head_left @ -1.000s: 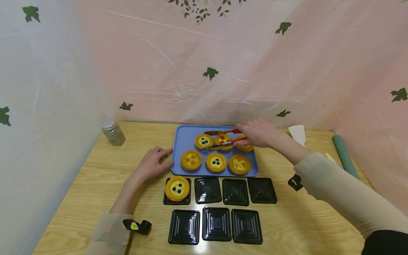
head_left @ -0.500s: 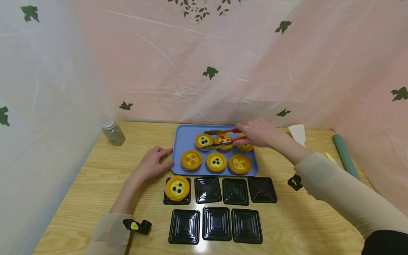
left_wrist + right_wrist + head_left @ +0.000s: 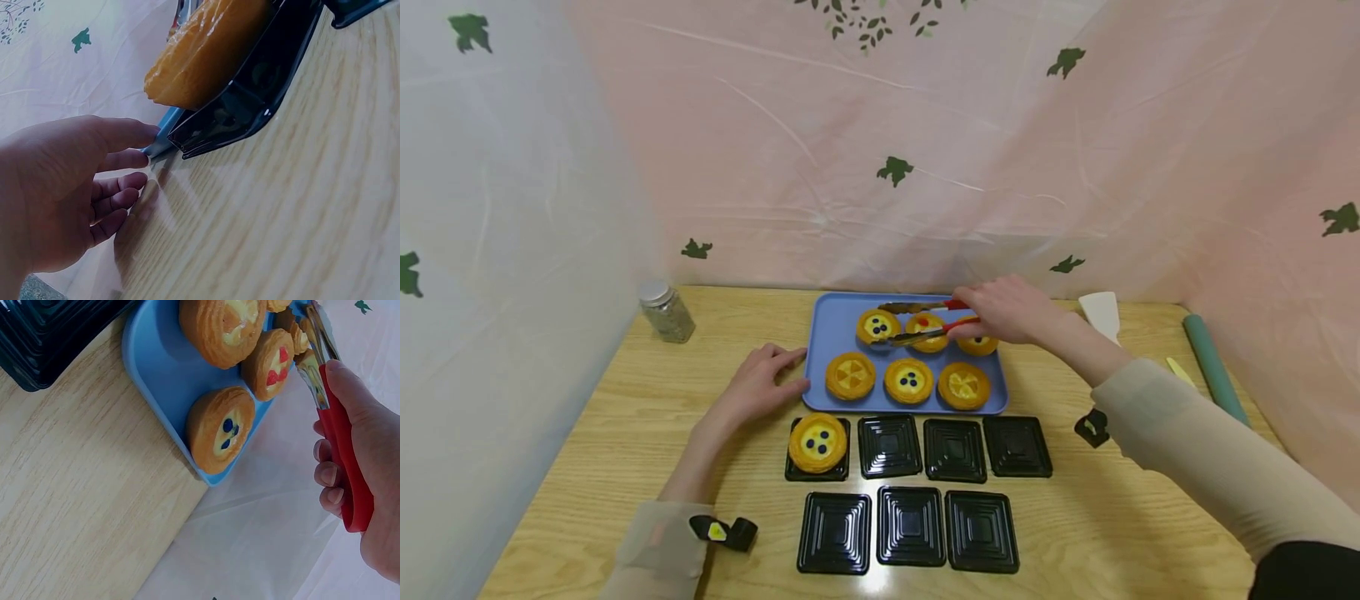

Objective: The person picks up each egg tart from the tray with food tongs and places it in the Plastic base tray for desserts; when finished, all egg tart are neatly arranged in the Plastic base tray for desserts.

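Note:
My right hand (image 3: 1009, 308) grips red-handled tongs (image 3: 344, 453) over the blue tray (image 3: 833, 312). In the head view the two metal arms lie on either side of a blueberry tart (image 3: 878, 327) at the tray's back left, and they pass over a red-topped tart (image 3: 928, 322). Whether the tips press on the blueberry tart I cannot tell. My left hand (image 3: 763, 383) lies at the tray's left edge, its fingertips touching the rim and its fingers loosely bent. Another blueberry tart (image 3: 817, 443) sits on a black square tray (image 3: 841, 475) just in front.
Several black square trays (image 3: 890, 446) stand in two rows before the blue tray. A glass jar (image 3: 668, 315) is at the back left. On the right are a white spatula (image 3: 1101, 315), a yellow utensil (image 3: 1178, 370) and a green roll (image 3: 1213, 367).
The tongs' arms have risen slightly with my right hand. The blueberry tart between them has shifted a little back and left. My left hand stays where it was.

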A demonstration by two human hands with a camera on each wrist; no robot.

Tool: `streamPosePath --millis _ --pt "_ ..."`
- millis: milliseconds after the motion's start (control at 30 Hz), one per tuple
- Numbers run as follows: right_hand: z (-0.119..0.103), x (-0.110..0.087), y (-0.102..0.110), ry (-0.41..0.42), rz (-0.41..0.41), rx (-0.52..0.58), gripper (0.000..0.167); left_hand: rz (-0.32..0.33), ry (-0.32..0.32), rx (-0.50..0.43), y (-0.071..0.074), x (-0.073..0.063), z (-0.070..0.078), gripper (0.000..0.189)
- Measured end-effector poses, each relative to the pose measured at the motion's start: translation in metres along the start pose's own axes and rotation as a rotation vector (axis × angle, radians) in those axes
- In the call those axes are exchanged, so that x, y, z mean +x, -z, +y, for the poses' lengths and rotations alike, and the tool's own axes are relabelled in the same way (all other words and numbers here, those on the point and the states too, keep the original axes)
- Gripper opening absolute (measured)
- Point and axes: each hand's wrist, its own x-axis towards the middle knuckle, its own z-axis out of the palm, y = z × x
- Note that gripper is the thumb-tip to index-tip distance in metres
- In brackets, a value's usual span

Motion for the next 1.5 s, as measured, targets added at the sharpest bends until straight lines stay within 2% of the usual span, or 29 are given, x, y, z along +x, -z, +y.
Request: streamPosePath --millis 333,500,633,833,967,1067,1300,1500 --pt "0.002 -0.003 0.013 -0.052 0.023 0.052 0.056 0.0 0.007 -0.006 -0.001 0.0 -0.002 0.058" --pt "0.002 -0.015 0.023 -0.08 0.046 0.084 0.053 0.001 0.01 -0.01 -0.001 0.001 -0.001 0.058" --pt "-0.001 -0.03 0.024 -0.091 0.116 0.089 0.051 0.004 0.004 -0.007 0.0 0.001 -0.001 0.058" --pt "-0.014 -0.058 0.018 -0.096 0.232 0.106 0.05 0.002 0.008 -0.003 -0.001 0.0 -0.001 0.058" --pt "-0.03 -0.079 0.012 -0.127 0.228 0.144 0.053 0.006 0.005 -0.006 -0.002 0.0 -0.002 0.058" --pt "-0.042 -0.093 0.006 -0.14 0.231 0.166 0.05 0.006 0.001 -0.007 -0.001 0.001 -0.001 0.058" --pt "-0.062 -0.117 -0.019 -0.096 0.292 0.157 0.046 0.001 0.004 -0.005 0.0 0.0 0.002 0.058" --pt "-0.07 -0.126 -0.033 -0.065 0.303 0.17 0.047 0.008 -0.002 -0.006 0.0 -0.001 0.002 0.058"
